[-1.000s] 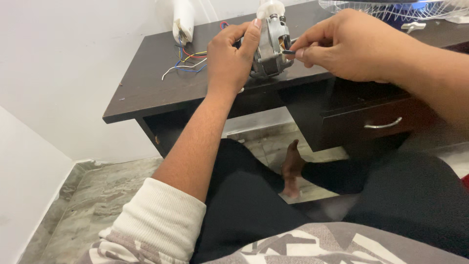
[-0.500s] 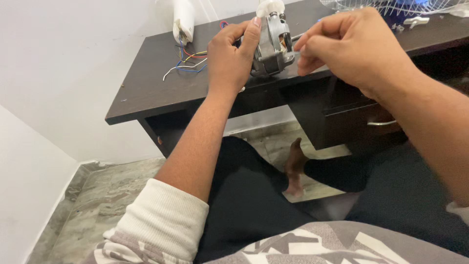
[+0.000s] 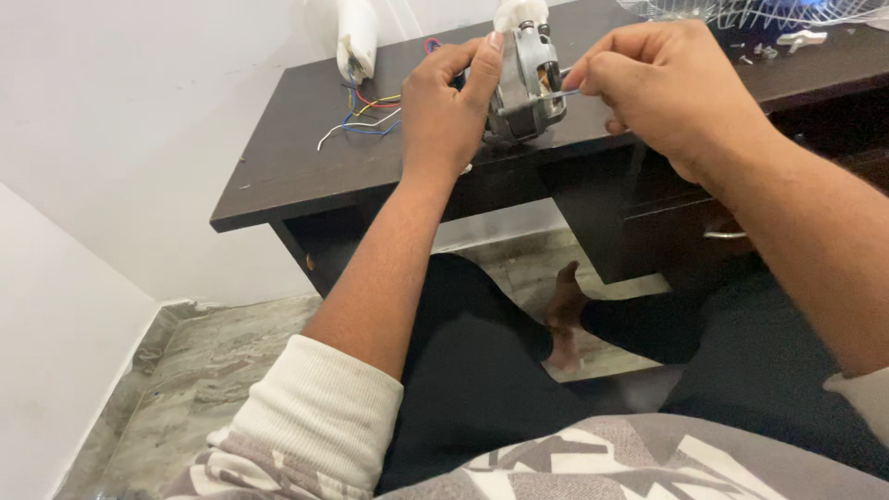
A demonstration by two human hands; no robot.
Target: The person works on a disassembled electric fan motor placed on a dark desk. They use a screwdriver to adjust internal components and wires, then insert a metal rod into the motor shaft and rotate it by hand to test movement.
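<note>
My left hand point(image 3: 446, 106) grips a small grey metal motor point(image 3: 524, 85) over the front edge of a dark brown desk point(image 3: 287, 157). The motor is held upright, with a white part at its top. My right hand point(image 3: 659, 85) pinches a thin metal rod point(image 3: 558, 93), whose tip touches the right side of the motor. Both forearms reach forward from cream sleeves. Loose coloured wires point(image 3: 368, 116) lie on the desk to the left of my left hand, below a white plastic piece point(image 3: 357, 37).
A wire fan guard point(image 3: 750, 11) and small white parts point(image 3: 798, 39) lie at the desk's far right. A drawer with a metal handle point(image 3: 722, 235) sits under the desk. My legs in black trousers and a bare foot point(image 3: 563, 315) rest on the marble floor point(image 3: 176, 370). White walls stand at left.
My right hand has shifted slightly left and up toward the motor. The left hand keeps the motor in the same place.
</note>
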